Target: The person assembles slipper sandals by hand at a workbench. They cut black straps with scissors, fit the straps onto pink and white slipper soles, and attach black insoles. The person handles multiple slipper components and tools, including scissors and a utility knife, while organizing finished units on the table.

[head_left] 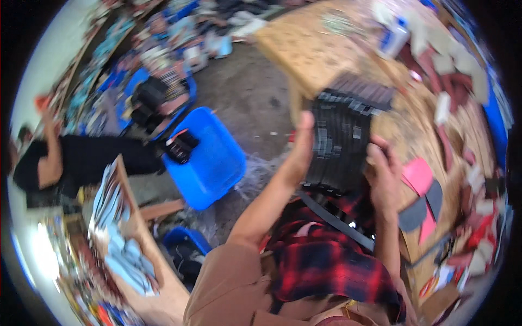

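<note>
A thick stack of thin black pieces (340,146) is held upright in front of my body, between both hands and above the near edge of the wooden table (293,43). My left hand (302,144) presses along its left side, fingers mostly hidden behind it. My right hand (383,168) grips the lower right side with bent fingers. The edges of the pieces show as close-set lines, and some shine grey. Motion blurs the stack, so what the pieces are cannot be made out. A browner row of thin pieces (364,89) adjoins its far end.
Pink pieces (417,176) and dark grey pieces (413,214) lie at the right. A white and blue bottle (395,38) stands at the far side. A blue tub (209,163) sits on the floor at left, near a person in black (103,160). Light-blue pieces (128,255) cover another bench.
</note>
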### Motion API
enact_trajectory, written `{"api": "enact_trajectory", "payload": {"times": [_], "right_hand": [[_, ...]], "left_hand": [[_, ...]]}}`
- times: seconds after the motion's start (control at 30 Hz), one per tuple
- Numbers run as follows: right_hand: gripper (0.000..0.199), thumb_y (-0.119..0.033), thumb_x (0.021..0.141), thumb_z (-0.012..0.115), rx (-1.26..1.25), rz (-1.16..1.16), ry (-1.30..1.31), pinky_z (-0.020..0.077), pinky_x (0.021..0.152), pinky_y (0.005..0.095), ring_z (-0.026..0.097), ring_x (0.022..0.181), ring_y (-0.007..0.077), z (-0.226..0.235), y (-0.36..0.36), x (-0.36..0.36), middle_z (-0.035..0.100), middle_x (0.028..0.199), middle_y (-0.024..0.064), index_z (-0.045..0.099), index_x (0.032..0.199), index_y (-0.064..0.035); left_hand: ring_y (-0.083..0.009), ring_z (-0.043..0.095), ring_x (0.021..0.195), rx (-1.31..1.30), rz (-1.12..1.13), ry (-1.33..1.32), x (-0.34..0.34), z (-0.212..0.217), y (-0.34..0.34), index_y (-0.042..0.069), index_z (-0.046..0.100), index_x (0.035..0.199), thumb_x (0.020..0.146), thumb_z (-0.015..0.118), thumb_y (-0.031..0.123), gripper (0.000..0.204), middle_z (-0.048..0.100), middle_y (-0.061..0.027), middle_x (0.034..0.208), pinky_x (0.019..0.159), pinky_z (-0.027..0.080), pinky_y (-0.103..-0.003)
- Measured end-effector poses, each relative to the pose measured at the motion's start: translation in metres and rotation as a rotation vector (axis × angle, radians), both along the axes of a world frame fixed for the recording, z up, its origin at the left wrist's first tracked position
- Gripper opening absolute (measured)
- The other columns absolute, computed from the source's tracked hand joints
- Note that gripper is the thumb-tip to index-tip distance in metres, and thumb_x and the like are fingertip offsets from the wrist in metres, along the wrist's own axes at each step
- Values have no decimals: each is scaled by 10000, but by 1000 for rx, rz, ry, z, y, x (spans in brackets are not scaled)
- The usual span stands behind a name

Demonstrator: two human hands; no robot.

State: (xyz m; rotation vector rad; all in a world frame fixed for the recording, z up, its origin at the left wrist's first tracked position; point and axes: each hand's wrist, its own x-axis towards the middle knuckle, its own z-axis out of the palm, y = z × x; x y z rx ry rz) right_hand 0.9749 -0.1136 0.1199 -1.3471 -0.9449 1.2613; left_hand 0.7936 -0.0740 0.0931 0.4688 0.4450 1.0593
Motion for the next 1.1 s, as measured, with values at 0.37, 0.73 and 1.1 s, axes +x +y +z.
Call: {"api": "enact_trajectory", "payload": {"times": [0.37,0.73,1.1], "right_hand": [[247,-88,868,664,112,2,-118,449,800,247,550,852,97,3,-9,-2,511,922,27,626,1062,59],[219,-81,828,669,273,-82,-366,414,695,305,489,746,196,-2,-12,-9,462,834,87,586,973,60],[368,-189,782,752,160,-68,-408,420,730,345,475,785,235,-1,-14,-8,445,859,103,487,934,17]], "left_hand": [[-233,530,1225,76,135,-61,18,-10,-21,57,387,1442,909,282,742,874,513,-103,1386,1076,416,-379],[-250,515,1252,104,165,-50,20,-23,-22,62,367,1457,897,299,752,891,490,-102,1416,1097,395,-413],[-261,567,1189,-34,110,83,20,-13,-32,70,426,1417,840,366,802,934,548,-122,1351,1028,460,-421]]}}
